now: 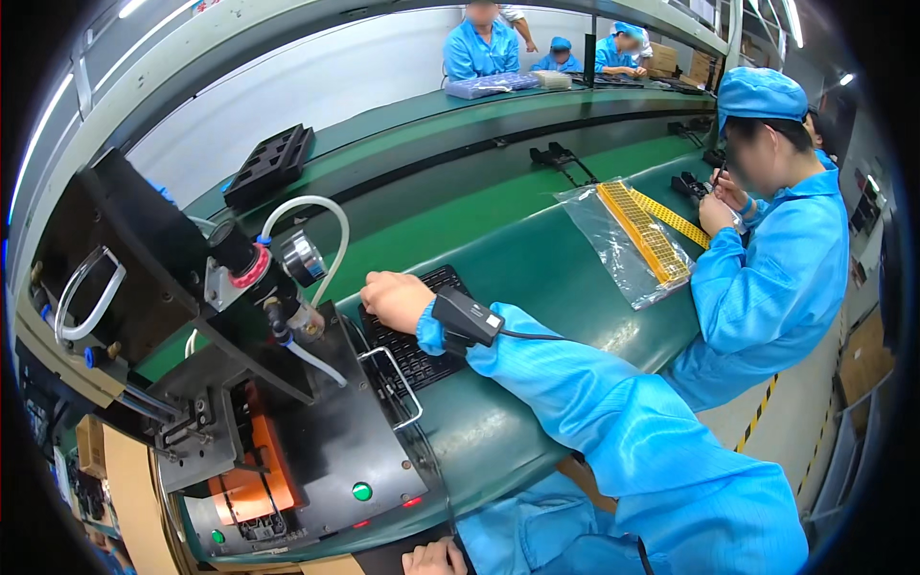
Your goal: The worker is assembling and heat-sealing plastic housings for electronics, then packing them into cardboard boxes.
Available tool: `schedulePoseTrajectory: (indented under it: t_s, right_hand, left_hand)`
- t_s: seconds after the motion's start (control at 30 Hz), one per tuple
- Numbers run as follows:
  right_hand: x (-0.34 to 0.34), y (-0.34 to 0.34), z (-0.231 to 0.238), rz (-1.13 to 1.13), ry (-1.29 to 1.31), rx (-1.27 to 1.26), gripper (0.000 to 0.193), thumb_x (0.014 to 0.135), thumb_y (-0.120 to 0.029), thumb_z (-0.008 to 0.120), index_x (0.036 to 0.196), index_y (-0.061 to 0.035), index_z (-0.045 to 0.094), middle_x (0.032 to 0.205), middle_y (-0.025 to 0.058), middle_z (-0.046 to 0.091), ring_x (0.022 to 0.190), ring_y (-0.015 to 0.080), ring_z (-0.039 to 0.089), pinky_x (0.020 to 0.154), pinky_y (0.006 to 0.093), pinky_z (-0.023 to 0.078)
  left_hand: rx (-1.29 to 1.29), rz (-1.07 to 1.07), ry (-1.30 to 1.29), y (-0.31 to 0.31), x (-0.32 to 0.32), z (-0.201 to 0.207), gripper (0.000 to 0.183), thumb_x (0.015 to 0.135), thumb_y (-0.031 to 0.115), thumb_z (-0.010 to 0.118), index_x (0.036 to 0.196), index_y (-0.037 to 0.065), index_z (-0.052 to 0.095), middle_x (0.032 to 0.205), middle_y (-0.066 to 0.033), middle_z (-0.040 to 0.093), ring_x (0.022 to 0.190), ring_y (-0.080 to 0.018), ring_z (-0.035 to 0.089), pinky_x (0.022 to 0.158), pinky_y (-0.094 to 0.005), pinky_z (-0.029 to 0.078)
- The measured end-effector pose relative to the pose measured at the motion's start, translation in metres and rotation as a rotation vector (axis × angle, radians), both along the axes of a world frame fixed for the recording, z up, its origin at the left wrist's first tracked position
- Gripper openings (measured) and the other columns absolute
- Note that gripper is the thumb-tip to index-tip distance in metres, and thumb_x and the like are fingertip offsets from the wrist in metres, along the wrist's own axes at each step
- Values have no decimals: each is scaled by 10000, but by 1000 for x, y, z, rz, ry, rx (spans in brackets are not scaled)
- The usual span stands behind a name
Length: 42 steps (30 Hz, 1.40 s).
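Black keyboard (420, 355), far edge slanting up-right, long axis unclear; right hand (395, 301) over, grip half-curled, hold unclear.

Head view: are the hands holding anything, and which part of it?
It can't be told. The right hand is over the black keyboard, but any grip is hidden. The left hand is cut off below, so its hold is unclear.
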State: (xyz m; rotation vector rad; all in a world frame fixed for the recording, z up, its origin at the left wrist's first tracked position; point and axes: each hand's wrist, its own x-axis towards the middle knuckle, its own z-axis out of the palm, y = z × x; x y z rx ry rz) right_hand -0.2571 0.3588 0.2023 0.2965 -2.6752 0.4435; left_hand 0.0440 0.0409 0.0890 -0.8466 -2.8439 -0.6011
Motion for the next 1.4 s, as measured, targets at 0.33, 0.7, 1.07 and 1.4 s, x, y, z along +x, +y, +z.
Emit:
schedulePoseTrajectory:
  t_s: [0.33, 0.7, 1.07, 1.4]
  right_hand:
    - [-24, 75, 20, 62, 240, -14, 168, 666, -75, 609, 802, -19, 690, 778, 214, 649, 780, 405, 638, 733, 478, 527]
    - [7, 352, -36, -1108, -107, 189, 228, 795, -169, 655, 1006, -83, 654, 1135, 152, 583, 1011, 354, 626, 837, 489, 509]
    - [115, 178, 39, -501, 336, 297, 187, 795, -4, 561, 975, -34, 521, 989, 184, 504, 783, 349, 552, 710, 450, 465]
    - [247, 39, 16, -327, 161, 107, 187, 832, -54, 623, 1008, -27, 565, 1267, 217, 507, 1204, 404, 459, 1005, 504, 362]
  left_hand:
    - [34, -19, 62, 1, -8, -3, 91, 864, 150, 624, 823, 89, 679, 695, -86, 595, 678, -280, 569, 633, -412, 417]
    - [6, 61, 3, -1, -4, 9, 95, 863, 157, 621, 843, 83, 677, 710, -76, 592, 682, -273, 563, 643, -411, 409]
    - [37, -12, 11, 4, -8, 8, 104, 865, 152, 619, 800, 87, 667, 689, -78, 581, 674, -273, 565, 629, -410, 413]
    - [23, -11, 41, -7, -1, 0, 99, 870, 149, 610, 843, 85, 682, 711, -70, 593, 691, -271, 563, 639, -408, 407]
